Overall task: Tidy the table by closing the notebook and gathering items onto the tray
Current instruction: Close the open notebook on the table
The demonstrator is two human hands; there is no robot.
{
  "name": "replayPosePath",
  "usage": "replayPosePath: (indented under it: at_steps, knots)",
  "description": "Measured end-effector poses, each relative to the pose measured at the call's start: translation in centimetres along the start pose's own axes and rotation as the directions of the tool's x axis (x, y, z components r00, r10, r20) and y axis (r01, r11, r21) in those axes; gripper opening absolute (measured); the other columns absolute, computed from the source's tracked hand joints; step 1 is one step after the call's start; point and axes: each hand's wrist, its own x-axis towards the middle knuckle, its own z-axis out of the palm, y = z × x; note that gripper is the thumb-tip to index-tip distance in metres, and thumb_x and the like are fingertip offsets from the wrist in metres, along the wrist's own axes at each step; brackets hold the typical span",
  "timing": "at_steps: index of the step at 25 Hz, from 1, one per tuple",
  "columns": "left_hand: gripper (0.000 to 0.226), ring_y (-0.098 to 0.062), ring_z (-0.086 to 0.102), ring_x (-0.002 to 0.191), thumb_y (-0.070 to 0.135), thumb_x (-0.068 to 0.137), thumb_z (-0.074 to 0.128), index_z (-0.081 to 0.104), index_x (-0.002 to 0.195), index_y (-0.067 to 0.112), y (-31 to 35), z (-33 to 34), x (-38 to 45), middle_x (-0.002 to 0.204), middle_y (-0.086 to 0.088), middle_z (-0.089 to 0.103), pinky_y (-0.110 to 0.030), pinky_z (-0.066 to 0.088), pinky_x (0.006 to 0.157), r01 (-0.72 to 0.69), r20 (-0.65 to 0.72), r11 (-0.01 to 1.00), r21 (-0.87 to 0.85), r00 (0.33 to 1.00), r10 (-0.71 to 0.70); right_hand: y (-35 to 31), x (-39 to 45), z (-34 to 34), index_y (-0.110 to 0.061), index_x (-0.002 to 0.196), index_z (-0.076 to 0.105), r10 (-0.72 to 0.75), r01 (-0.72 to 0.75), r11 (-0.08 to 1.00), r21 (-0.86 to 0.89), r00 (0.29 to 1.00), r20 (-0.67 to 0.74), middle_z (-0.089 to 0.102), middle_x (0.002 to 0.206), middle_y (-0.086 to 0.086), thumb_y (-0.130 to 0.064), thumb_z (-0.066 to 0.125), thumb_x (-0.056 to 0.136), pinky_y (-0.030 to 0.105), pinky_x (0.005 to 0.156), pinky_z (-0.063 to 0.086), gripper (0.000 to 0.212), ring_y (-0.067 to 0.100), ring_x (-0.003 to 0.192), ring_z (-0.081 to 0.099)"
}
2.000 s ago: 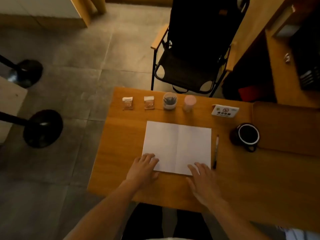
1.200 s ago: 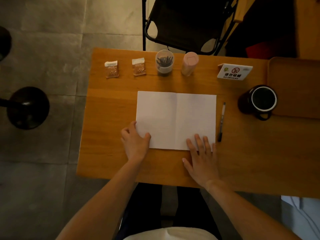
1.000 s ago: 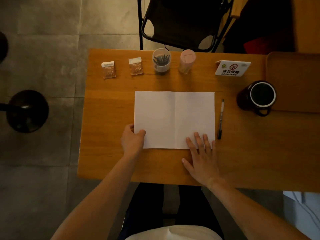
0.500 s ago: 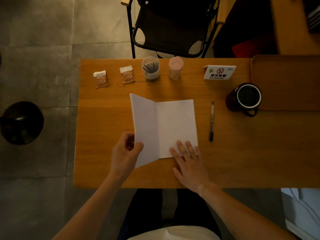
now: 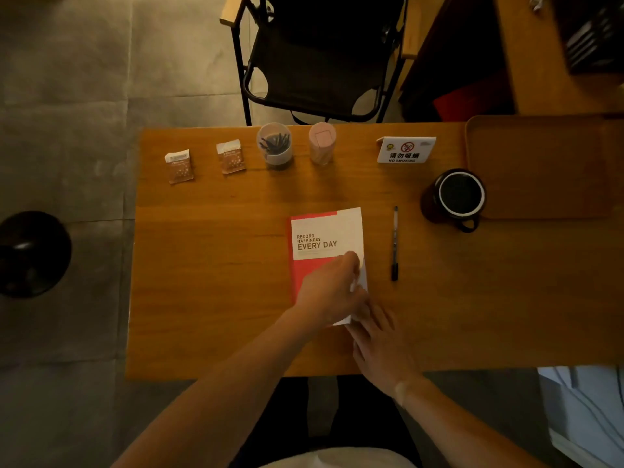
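The left hand (image 5: 326,290) covers the lower cover of the notebook (image 5: 326,236), which lies mid-surface almost shut; its fingers curl over the right edge, though how firm the grip is cannot be made out. The right hand (image 5: 381,346) rests flat, fingers straight, at the near corner. A pen (image 5: 394,244) lies just beside; the mug (image 5: 454,199) stands against the tray (image 5: 540,163), which is cut off at right.

Wooden tabletop (image 5: 209,298). Along the far edge: two snack packets (image 5: 179,166) (image 5: 230,156), a cup of pens (image 5: 274,143), a pink container (image 5: 321,143), maybe a toothpick holder, and a no-smoking sign (image 5: 406,150). Tray (image 5: 540,163) fills the far right corner, mug (image 5: 454,196) just beside it. Notebook (image 5: 320,238) sits mid-table, pen (image 5: 394,243) to its right.
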Motion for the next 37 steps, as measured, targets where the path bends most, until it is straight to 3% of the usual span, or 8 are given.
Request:
replayPosePath:
  at_steps: [7, 11, 15, 19, 21, 25, 31, 37]
  knots:
    - [0.040, -0.025, 0.056, 0.099, 0.038, 0.091, 0.056, 0.041, 0.122, 0.018, 0.8, 3.6, 2.0, 0.114, -0.005, 0.058, -0.037, 0.053, 0.074, -0.042, 0.019, 0.975, 0.218, 0.999, 0.039, 0.5, -0.3, 0.4, -0.026, 0.135, 0.052, 0.005, -0.005, 1.000, 0.004, 0.998, -0.063, 0.056, 0.139, 0.005, -0.035, 0.075, 0.074, 0.047, 0.103, 0.045, 0.066, 0.032, 0.127, 0.053]
    - [0.043, -0.025, 0.054, 0.103, 0.049, 0.092, 0.052, 0.044, 0.123, 0.019, 0.1, 4.3, 2.1, 0.115, -0.004, 0.058, -0.040, 0.048, 0.085, -0.050, 0.010, 0.966, 0.252, 0.999, 0.049, 2.7, -1.1, 0.3, -0.025, 0.132, 0.055, -0.012, 0.020, 0.998, 0.059, 0.992, -0.127, 0.059, 0.133, 0.003, -0.021, 0.078, 0.074, 0.039, 0.099, 0.049, 0.063, 0.025, 0.121, 0.054]
    - [0.042, -0.020, 0.052, 0.109, 0.059, 0.094, 0.044, 0.052, 0.117, 0.025, -1.6, 3.2, 2.2, 0.117, 0.001, 0.058, -0.040, 0.043, 0.094, -0.080, 0.097, 0.981, 0.176, 0.993, 0.064, 5.6, -1.3, -1.0, -0.022, 0.108, 0.072, 0.156, -0.133, 0.980, 0.145, 0.976, -0.154, 0.068, 0.116, 0.003, -0.011, 0.084, 0.071, 0.038, 0.082, 0.058, 0.041, 0.027, 0.100, 0.067]
    - [0.034, -0.019, 0.051, 0.111, 0.048, 0.096, 0.048, 0.055, 0.119, 0.024, -4.9, 0.6, 1.8, 0.120, 0.002, 0.056, -0.037, 0.044, 0.093, -0.127, 0.091, 0.950, 0.287, 0.990, 0.105, 7.0, 1.8, -3.7, -0.024, 0.112, 0.067, 0.394, -0.330, 0.878, 0.346, 0.909, -0.134, 0.066, 0.113, -0.001, -0.018, 0.060, 0.093, 0.022, 0.064, 0.051, 0.021, 0.011, 0.086, 0.059]
    - [0.034, -0.021, 0.049, 0.117, 0.040, 0.094, 0.055, 0.053, 0.124, 0.025, -6.4, -1.2, 2.2, 0.126, 0.000, 0.053, -0.039, 0.042, 0.098, -0.107, 0.035, 0.929, 0.356, 0.994, 0.101, 7.3, 4.6, -4.8, -0.027, 0.122, 0.058, 0.492, -0.403, 0.808, 0.430, 0.863, -0.115, 0.059, 0.119, -0.003, -0.029, 0.054, 0.096, 0.016, 0.061, 0.039, 0.026, 0.006, 0.084, 0.052]
    - [0.059, -0.026, 0.040, 0.129, 0.042, 0.085, 0.068, 0.044, 0.137, 0.026, -7.8, -4.0, 4.1, 0.139, -0.003, 0.045, -0.044, 0.040, 0.104, 0.020, -0.092, 0.902, 0.432, 0.996, 0.022, 7.7, 9.8, -6.6, -0.024, 0.141, 0.039, 0.607, -0.534, 0.742, 0.406, 0.792, -0.069, 0.048, 0.132, 0.004, -0.035, 0.063, 0.091, 0.027, 0.068, 0.043, 0.056, 0.022, 0.106, 0.057]
    - [0.086, -0.032, 0.028, 0.138, 0.052, 0.072, 0.078, 0.037, 0.143, 0.025, -8.1, -4.6, 5.8, 0.148, -0.006, 0.033, -0.052, 0.035, 0.107, 0.161, -0.141, 0.904, 0.397, 0.983, -0.113, 8.3, 12.8, -7.3, -0.022, 0.136, 0.043, 0.692, -0.597, 0.635, 0.490, 0.722, -0.017, 0.052, 0.128, 0.010, -0.015, 0.060, 0.093, 0.036, 0.074, 0.050, 0.048, 0.031, 0.103, 0.059]
    - [0.081, -0.029, 0.032, 0.135, 0.046, 0.067, 0.084, 0.045, 0.134, 0.022, -8.2, -4.4, 5.5, 0.144, -0.005, 0.037, -0.046, 0.039, 0.105, 0.158, -0.163, 0.939, 0.305, 0.980, -0.112, 7.0, 12.8, -8.2, -0.031, 0.150, 0.024, 0.633, -0.509, 0.610, 0.608, 0.774, 0.013, 0.047, 0.137, 0.008, -0.013, 0.062, 0.092, 0.038, 0.081, 0.054, 0.072, 0.029, 0.112, 0.057]
